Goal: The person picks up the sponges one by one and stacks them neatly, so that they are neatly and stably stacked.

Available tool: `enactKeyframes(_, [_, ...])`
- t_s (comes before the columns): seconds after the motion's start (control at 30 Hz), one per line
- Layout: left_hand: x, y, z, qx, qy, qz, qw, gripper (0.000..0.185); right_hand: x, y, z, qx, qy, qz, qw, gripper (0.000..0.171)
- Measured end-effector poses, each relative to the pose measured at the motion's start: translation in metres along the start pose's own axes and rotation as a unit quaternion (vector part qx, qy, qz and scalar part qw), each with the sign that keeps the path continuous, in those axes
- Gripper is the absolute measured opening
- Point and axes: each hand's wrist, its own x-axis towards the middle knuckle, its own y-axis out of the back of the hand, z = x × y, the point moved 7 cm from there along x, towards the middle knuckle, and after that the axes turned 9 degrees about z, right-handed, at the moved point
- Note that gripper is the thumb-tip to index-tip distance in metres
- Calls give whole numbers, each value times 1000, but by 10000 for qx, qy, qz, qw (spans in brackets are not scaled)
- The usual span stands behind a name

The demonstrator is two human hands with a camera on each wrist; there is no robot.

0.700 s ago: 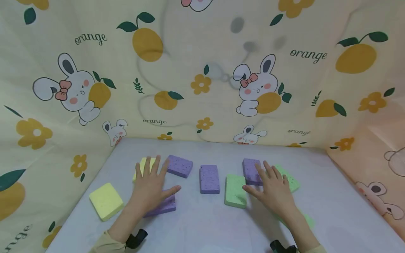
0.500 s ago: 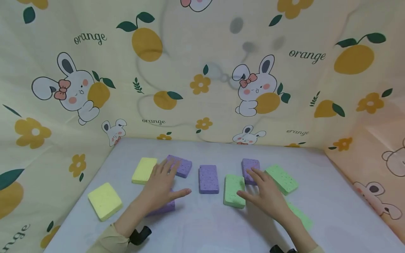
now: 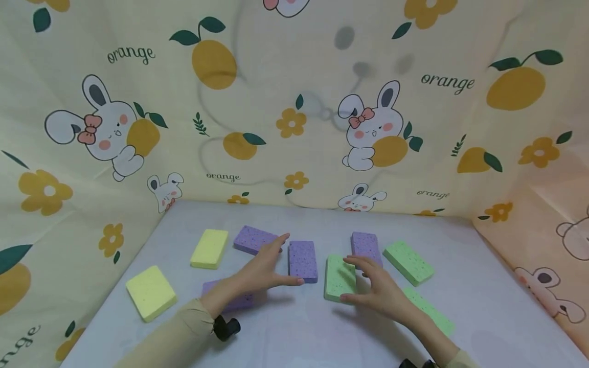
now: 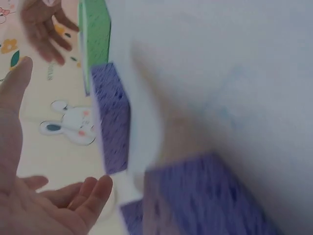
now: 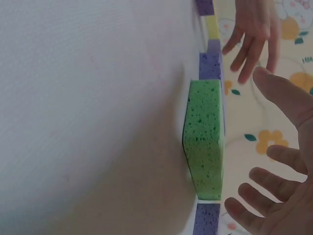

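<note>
I see my left hand (image 3: 267, 266) spread and released, hovering just beside the middle purple sponge (image 3: 302, 260), which lies flat near the centre of the worktop (image 3: 294, 332). My right hand (image 3: 375, 289) hangs with its fingers (image 3: 356, 261) loosely splayed over the green sponge (image 3: 340, 278) next to it, grasping nothing. Two yellow sponges (image 3: 209, 248) lie toward the worktop's left edge.

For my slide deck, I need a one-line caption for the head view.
Two open hands, left hand and right hand, hover beside purple sponge and green sponge.
</note>
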Motion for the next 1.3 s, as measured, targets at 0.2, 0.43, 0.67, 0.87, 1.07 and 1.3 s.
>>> enactKeyframes(0.2, [10, -18, -7, -404, 153, 62, 9990, 121, 3, -4, -4, 459, 137, -27, 9988, 81])
enactKeyframes(0.43, [13, -26, -7, -788, 281, 94, 9965, 120, 3, -5, 4, 423, -169, 132, 9989, 79])
enactKeyframes(0.67, [21, -33, -14, -1126, 760, 225, 9905, 120, 0, -7, 9, 572, -358, 90, 9977, 76])
enactKeyframes(0.87, [33, -43, -15, -1126, 666, 513, 9901, 122, -2, -7, 18, 949, -841, 96, 9919, 74])
enactKeyframes(1.07, [39, -48, -9, -1109, 508, 634, 9905, 117, -4, -7, 21, 1076, -1226, 143, 9865, 75])
enactKeyframes(1.3, [40, -49, -15, -1067, 734, 584, 9899, 110, -6, -9, 22, 1163, -1562, 336, 9803, 71])
